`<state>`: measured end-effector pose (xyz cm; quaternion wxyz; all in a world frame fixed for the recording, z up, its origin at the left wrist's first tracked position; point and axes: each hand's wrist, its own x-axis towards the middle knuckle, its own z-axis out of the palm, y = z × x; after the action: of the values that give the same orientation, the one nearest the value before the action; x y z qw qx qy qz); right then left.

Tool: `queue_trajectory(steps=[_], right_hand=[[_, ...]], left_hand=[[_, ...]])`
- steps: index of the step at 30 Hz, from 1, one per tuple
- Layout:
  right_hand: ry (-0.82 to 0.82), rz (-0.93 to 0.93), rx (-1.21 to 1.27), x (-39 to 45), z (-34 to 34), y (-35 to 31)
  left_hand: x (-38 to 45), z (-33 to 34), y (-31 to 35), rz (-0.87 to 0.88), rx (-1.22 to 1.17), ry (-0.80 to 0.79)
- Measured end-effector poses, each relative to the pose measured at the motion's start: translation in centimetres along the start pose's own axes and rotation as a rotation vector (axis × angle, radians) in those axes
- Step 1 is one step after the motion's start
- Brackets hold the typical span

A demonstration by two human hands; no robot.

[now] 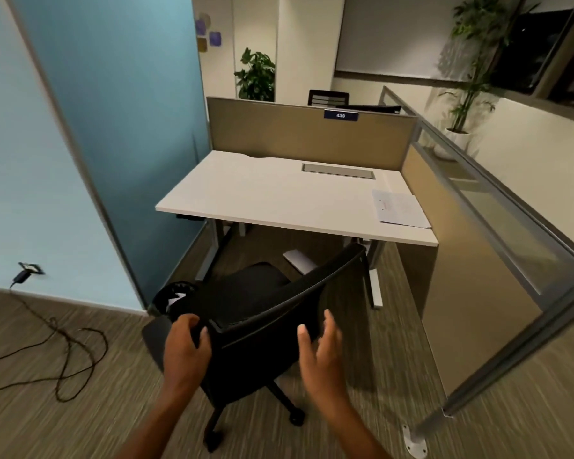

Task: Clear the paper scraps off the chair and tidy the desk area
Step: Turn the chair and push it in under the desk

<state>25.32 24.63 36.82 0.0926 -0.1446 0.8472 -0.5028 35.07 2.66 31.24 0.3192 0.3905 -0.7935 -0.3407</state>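
A black office chair (265, 313) stands in front of the white desk (262, 197), its backrest turned toward me. My left hand (186, 342) grips the left end of the backrest's top edge. My right hand (322, 346) is at the backrest's right part with fingers spread, thumb touching the rim, not closed on it. The seat looks bare from here. A black waste bin (173, 298) with something white inside stands left of the chair. Sheets of paper (400, 208) lie on the desk's right end. A pale flat object (299, 260) lies on the floor under the desk.
Tan partition panels (312, 137) close the desk's back and right side, with a metal post and foot (415, 445) at the near right. A blue glass wall (113, 127) stands on the left. A black cable (67, 352) loops over the carpet at the left.
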Motion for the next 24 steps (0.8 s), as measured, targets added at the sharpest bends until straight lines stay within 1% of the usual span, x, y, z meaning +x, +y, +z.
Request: queue_trajectory(steps=[4,7,10,12,15,18,19,20,24], right_hand=[[0.173,-0.231,-0.2,3.7,-2.2,-1.4],[0.169,-0.337,-0.311,6.7,-2.5,-2.8],[0.129,-0.422,-0.409,9.1,-1.5,-4.3],[0.063,-0.487,-0.494,10.4,-0.4,-4.9],[-0.132,-0.511,-0.667,11.9,1.3,-5.1],[-0.314,-0.484,-0.776,12.1,2.7,-4.7],[-0.329,-0.489,-0.807,11.9,3.1,-4.5],[-0.311,-0.506,-0.831,11.6,3.5,-4.3],[-0.162,-0.568,-0.84,10.1,5.2,-3.9]], left_hand=[[3.6,-3.3,1.8,0.057,-0.058,0.114],[6.1,-5.3,3.4,0.169,-0.023,0.139],[7.8,-6.3,4.0,0.308,0.079,0.064],[8.5,-6.6,3.6,0.388,0.172,-0.021],[9.1,-6.9,2.3,0.476,0.299,-0.195],[9.3,-6.8,1.0,0.463,0.442,-0.368],[9.4,-6.7,0.7,0.46,0.496,-0.394],[9.6,-6.7,0.5,0.468,0.541,-0.385],[10.8,-7.1,-0.8,0.479,0.64,-0.263]])
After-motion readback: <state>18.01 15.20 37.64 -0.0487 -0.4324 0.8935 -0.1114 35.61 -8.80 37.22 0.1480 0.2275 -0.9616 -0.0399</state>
